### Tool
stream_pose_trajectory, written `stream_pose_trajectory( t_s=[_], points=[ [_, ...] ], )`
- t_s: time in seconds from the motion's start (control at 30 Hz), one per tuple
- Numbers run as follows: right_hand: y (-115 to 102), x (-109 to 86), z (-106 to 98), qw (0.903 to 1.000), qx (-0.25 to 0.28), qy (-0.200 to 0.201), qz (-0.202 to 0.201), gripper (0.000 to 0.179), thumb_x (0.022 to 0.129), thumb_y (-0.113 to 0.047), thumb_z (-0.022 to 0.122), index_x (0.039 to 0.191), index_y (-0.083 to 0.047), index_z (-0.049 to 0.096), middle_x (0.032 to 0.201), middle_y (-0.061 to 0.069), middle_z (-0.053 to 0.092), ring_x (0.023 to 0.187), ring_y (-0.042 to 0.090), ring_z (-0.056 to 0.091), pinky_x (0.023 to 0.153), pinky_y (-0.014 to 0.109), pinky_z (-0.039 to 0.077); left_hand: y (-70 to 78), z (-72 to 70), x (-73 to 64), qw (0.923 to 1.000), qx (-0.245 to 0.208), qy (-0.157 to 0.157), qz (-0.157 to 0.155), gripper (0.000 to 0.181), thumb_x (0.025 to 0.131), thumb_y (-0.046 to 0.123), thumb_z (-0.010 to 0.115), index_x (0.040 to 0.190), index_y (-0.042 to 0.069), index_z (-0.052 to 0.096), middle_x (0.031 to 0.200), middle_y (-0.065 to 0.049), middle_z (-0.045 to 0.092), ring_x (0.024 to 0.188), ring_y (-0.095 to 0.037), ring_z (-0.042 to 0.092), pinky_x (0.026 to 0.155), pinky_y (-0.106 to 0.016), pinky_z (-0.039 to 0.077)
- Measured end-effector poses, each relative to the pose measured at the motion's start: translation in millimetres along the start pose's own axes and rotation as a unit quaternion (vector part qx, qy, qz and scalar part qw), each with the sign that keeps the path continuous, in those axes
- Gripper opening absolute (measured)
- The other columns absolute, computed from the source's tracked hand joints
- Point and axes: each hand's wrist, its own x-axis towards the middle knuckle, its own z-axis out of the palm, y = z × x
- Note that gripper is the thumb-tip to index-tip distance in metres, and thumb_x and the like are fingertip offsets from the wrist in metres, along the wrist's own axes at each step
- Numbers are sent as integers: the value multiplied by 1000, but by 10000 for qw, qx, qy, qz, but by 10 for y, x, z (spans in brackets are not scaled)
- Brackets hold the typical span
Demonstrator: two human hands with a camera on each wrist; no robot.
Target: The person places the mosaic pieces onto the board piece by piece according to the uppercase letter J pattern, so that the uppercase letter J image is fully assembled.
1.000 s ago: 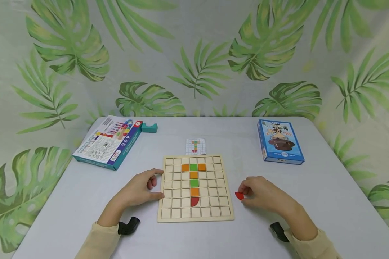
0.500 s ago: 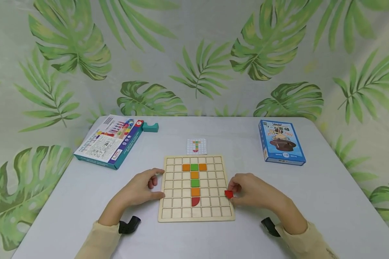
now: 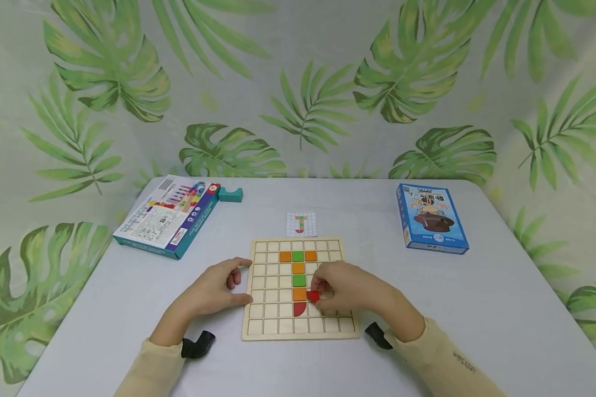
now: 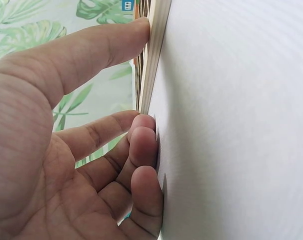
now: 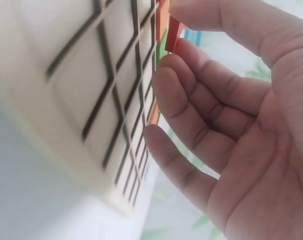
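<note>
In the head view, my right hand [image 3: 350,286] pinches a red quarter-circle tile [image 3: 313,296] between thumb and fingertips, low over the wooden grid board [image 3: 273,298]. The right wrist view shows the tile's red edge [image 5: 173,39] under the thumb. Just left of it, a darker red quarter-circle tile [image 3: 299,309] sits in a cell below a T of orange and green square tiles [image 3: 298,280]. My left hand [image 3: 211,289] touches the board's left edge with thumb and index fingertips; its other fingers are bent, on the white tabletop in the left wrist view.
A small pattern card [image 3: 301,224] lies behind the board. At the back left is a white and teal box [image 3: 169,215], with a teal block [image 3: 230,195] beside it. A blue box [image 3: 432,218] lies at the back right. A leaf-print cloth [image 3: 303,110] hangs behind the table.
My right hand has carried the red tile leftward from the table at the board's right side to over the board, next to the placed tiles. My left hand has stayed at the left edge.
</note>
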Motion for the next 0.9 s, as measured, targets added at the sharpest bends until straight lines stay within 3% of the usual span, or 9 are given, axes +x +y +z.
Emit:
stream_pose_trajectory(
  t_s=[0.3, 0.9],
  points=[
    [-161, 177, 135, 9994, -54, -189, -290, 13, 86, -10, 81, 96, -11, 73, 88, -3, 65, 82, 8, 55, 75, 22, 50, 7, -12, -5, 9999, -4, -9, 100, 74, 82, 22, 93, 146, 6, 59, 94, -2, 55, 84, -15, 50, 73, -28, 40],
    [-334, 295, 209, 9975, -334, -382, -488, 16, 89, -19, 87, 92, -13, 73, 82, -6, 64, 74, 5, 54, 71, 20, 48, 23, -13, -9, 10000, -73, -7, 8, 74, 83, 21, 93, 147, 5, 59, 94, -2, 55, 85, -16, 50, 73, -28, 40]
  ],
)
